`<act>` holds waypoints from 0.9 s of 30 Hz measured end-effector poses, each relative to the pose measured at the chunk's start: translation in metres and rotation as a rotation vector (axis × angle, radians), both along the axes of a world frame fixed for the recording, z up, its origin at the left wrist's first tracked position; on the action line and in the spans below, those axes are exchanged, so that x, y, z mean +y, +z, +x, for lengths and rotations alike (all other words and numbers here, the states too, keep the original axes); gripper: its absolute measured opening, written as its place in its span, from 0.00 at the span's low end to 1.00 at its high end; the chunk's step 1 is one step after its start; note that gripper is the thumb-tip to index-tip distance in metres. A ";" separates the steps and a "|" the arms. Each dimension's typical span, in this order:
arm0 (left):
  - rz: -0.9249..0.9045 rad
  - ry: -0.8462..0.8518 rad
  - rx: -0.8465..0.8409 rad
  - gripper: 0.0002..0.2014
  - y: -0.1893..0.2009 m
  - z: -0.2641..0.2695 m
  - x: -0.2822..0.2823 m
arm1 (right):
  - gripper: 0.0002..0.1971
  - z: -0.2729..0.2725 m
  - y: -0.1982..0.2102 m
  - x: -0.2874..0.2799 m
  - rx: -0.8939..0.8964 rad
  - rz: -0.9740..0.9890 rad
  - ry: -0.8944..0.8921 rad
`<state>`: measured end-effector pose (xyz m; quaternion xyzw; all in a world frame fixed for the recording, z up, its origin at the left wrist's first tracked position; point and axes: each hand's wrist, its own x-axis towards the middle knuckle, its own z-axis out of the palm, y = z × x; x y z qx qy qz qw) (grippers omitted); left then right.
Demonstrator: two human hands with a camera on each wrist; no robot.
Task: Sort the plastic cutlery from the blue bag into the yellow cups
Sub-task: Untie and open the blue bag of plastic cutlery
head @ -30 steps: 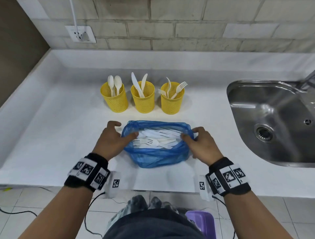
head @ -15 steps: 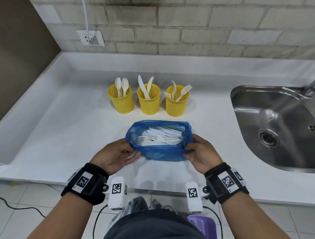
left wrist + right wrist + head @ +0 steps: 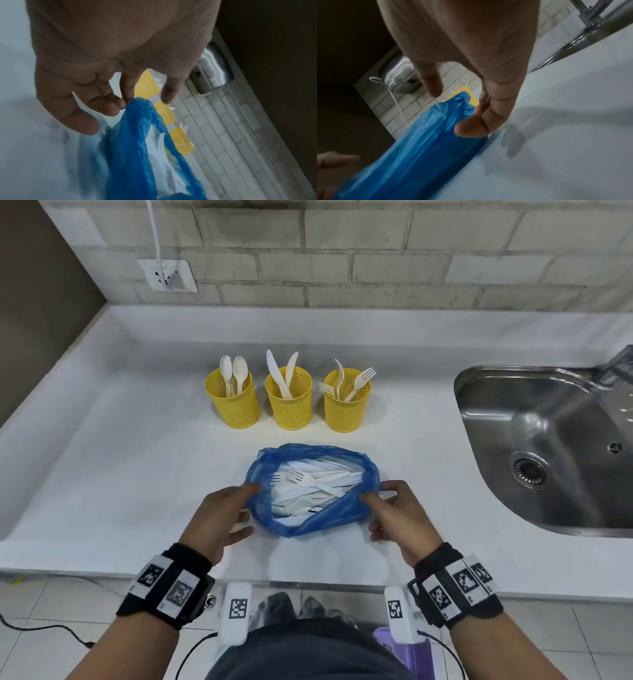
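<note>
A blue bag [image 3: 318, 520] lies open near the counter's front edge, with white plastic cutlery [image 3: 308, 484] inside: forks and knives show. My left hand [image 3: 239, 505] pinches the bag's left rim with its fingertips [image 3: 120, 104]. My right hand [image 3: 373, 501] holds the right rim, its thumb [image 3: 471, 129] pressed on the plastic [image 3: 419, 142]. Behind the bag stand three yellow mesh cups: the left cup [image 3: 233, 405] has spoons, the middle cup [image 3: 289, 405] knives, the right cup [image 3: 346, 409] forks.
A steel sink [image 3: 548, 440] is set into the white counter [image 3: 120, 474] at the right. On the brick wall behind are a socket [image 3: 166, 273] with a white cable and a metal dispenser [image 3: 212, 67]. Floor tiles lie below the counter's front edge.
Both hands drew back from the bag's sides toward me, then spread apart along the rim. The bag's mouth now gapes wider and its near edge droops. The head view pulled back.
</note>
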<state>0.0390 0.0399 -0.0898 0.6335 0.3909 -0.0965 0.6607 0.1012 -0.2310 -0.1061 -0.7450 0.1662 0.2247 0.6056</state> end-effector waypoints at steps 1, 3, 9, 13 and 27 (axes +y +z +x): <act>0.080 -0.036 -0.019 0.09 -0.003 -0.001 -0.003 | 0.15 -0.001 0.001 0.005 0.015 0.022 0.033; 0.178 -0.061 -0.073 0.04 -0.006 -0.003 -0.004 | 0.16 -0.001 0.000 0.019 0.020 0.103 0.046; -0.033 0.077 -0.139 0.10 -0.003 -0.005 -0.002 | 0.11 -0.005 -0.008 0.010 0.124 0.398 -0.090; -0.119 0.137 -0.044 0.11 -0.016 -0.010 -0.003 | 0.10 -0.023 -0.009 -0.022 0.178 0.322 -0.066; 1.042 -0.730 -0.104 0.09 -0.022 0.055 -0.006 | 0.09 0.025 -0.019 0.007 -0.403 -0.764 0.377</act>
